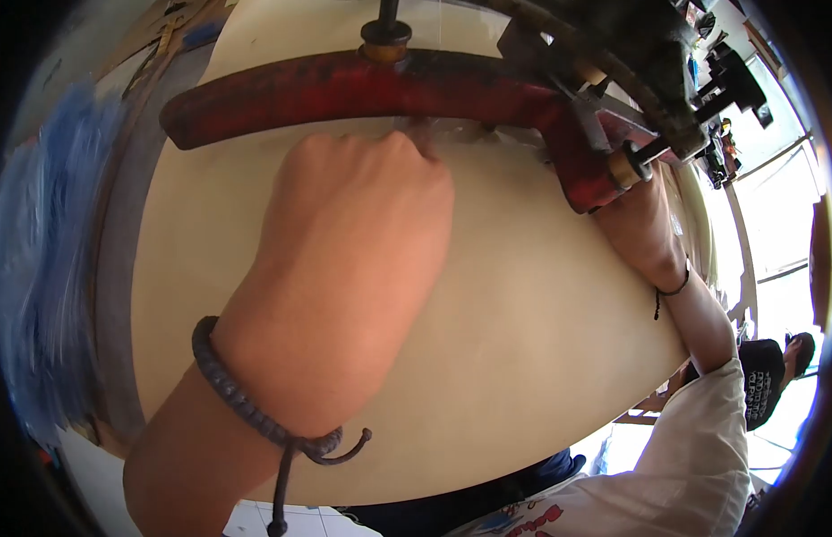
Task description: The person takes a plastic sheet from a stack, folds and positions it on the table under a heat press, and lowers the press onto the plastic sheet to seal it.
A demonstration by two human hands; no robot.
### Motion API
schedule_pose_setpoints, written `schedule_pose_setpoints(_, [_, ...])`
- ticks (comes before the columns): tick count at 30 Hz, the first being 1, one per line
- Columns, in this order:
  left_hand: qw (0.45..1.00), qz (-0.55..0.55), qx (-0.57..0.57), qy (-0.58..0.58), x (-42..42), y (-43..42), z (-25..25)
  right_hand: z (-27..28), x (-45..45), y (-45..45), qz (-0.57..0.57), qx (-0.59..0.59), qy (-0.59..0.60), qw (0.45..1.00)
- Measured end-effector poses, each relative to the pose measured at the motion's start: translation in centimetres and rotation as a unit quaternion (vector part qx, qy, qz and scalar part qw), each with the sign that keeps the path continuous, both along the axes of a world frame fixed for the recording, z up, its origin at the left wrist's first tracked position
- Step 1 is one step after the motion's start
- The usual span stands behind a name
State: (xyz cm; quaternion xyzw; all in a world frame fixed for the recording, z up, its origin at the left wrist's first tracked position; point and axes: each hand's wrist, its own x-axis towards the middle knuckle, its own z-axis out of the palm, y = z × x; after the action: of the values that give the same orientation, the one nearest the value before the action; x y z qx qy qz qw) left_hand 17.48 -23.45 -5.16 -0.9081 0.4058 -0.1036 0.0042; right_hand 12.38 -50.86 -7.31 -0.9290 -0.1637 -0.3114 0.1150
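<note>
My left hand (360, 210) is in the middle of the view, back up, knuckles bent and fingers curled out of sight. One finger pokes out below a red curved metal bar (281, 100); whatever the hand may hold is hidden. Under it spreads a large smooth beige sheet (514, 313). My right hand (635, 228) is at the right, by the lower end of the red metal bracket, which covers its fingers. Black knobs with brass-coloured collars (384, 49) sit on the red bar.
A dark metal machine part (631, 54) overhangs the top right. Crumpled blue translucent plastic (53, 259) lies along the left. Another person in a dark shirt (761, 380) is at the far right, near bright windows (774, 210).
</note>
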Motion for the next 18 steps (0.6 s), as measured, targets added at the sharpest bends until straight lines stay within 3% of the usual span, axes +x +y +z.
schedule_pose_setpoints(9, [0.998,-0.039,-0.047,-0.026,0.1,0.4,-0.8,-0.5,-0.4,-1.9,-0.045,-0.018,0.063,0.997])
schedule_pose_setpoints(13, [1.0,-0.014,0.003,-0.027,0.1,0.2,-0.2,-0.5,-0.6,-2.0,-0.045,-0.04,0.066,0.996])
schedule_pose_setpoints(18, [0.995,-0.034,-0.091,-0.004,0.3,0.1,-0.9,-0.6,-0.8,-1.9,-0.037,0.02,0.089,0.995])
